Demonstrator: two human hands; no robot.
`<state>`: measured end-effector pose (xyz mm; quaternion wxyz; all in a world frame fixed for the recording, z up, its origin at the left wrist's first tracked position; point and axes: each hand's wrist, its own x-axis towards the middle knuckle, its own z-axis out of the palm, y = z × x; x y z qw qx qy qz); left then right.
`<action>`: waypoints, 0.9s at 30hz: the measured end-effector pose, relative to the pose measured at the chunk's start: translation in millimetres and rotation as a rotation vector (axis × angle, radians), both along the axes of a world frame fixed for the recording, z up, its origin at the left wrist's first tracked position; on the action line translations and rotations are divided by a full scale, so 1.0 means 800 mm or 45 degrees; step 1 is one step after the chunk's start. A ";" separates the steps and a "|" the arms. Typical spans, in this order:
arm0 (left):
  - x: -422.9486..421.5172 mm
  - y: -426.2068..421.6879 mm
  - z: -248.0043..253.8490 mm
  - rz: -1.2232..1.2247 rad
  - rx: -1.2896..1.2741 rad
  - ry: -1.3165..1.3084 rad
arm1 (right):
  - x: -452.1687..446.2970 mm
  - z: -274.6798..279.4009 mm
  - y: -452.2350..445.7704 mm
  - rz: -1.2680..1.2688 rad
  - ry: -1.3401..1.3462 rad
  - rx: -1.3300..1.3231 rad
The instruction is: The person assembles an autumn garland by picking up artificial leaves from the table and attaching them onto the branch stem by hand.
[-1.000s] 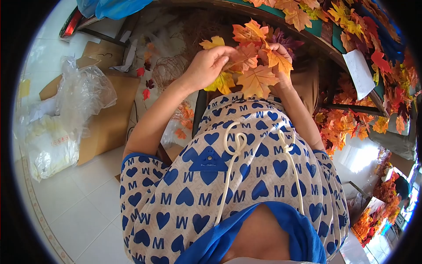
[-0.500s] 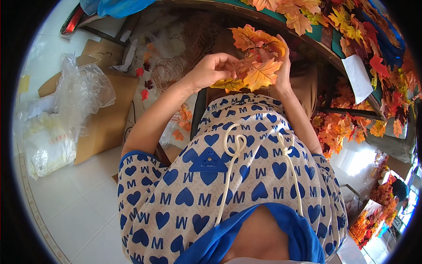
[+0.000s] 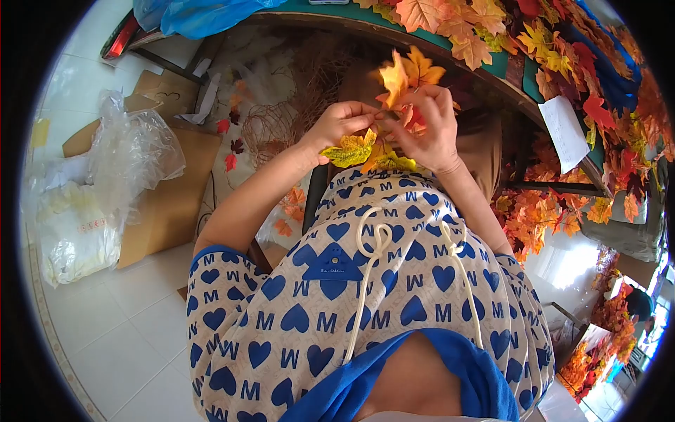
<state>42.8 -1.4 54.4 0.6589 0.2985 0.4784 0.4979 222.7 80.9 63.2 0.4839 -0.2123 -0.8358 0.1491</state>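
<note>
A strand of artificial maple leaves is held between my two hands above my lap. My left hand [image 3: 341, 126] is closed, thumb and fingertips pinching the strand's thin stem. Close beside it, my right hand [image 3: 430, 133] has bent fingers closed on the same strand; its fingertips are partly hidden. Orange leaves [image 3: 422, 69] stick up above the right hand, one of them blurred. Yellow-green leaves [image 3: 351, 149] hang below the left fingers, near the patterned shirt [image 3: 380, 281]. A reddish leaf shows partly behind the right fingers.
The green-topped table [image 3: 394, 32] ahead carries heaps of autumn leaves [image 3: 485, 28] and a blue plastic bag [image 3: 200, 14]. A white paper [image 3: 564, 133] hangs at its edge. Cardboard [image 3: 169, 190] and clear plastic bags [image 3: 133, 141] stand at left. Tangled brown strands [image 3: 271, 130] lie on the floor.
My right hand has come down and inward, closer to my left hand. The leaf strand has turned: orange leaves now point up and yellow-green ones hang below.
</note>
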 end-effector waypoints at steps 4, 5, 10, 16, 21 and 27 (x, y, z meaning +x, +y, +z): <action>-0.001 -0.001 0.001 -0.095 0.048 0.071 | -0.008 -0.017 -0.003 0.097 -0.136 -0.223; -0.003 -0.001 0.001 -0.130 0.033 0.101 | -0.009 -0.022 -0.004 0.086 -0.067 -0.197; -0.003 -0.003 -0.001 -0.197 -0.039 0.045 | -0.011 -0.035 -0.008 0.219 0.143 -0.906; 0.002 0.001 -0.019 -0.338 0.118 0.309 | -0.010 -0.048 -0.008 0.356 0.233 -1.347; 0.009 -0.001 -0.003 -0.440 0.016 0.421 | 0.000 -0.053 0.004 0.527 0.073 -1.467; -0.017 -0.004 -0.008 -0.179 -0.071 0.252 | 0.069 0.017 0.044 0.303 0.264 -1.505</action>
